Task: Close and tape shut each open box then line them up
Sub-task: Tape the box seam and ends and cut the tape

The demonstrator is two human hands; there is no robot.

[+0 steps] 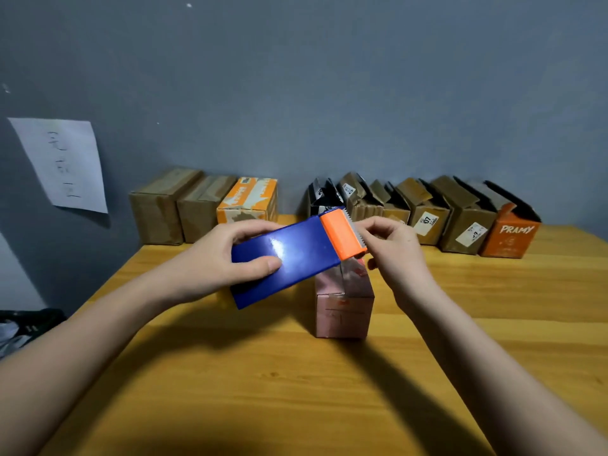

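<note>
In the head view, a blue tape dispenser (283,258) is held by the left hand (230,258). The fingers are curled over its far edge and the thumb is pressed on its shiny flat side, so it is kept steady just above the pink box (343,307). At the orange cutter end (342,236), the toothed edge is met by the pinched fingertips of the right hand (391,248). The tape end is probably being picked there, but the tape itself cannot be made out.

The pink box is stood on the wooden table (230,390), right under the fingers, with its top flaps folded shut. Beyond the fingers, three closed boxes (204,209) are lined up by the wall. Beside them, cardboard boxes with raised flaps (424,209) are waiting.
</note>
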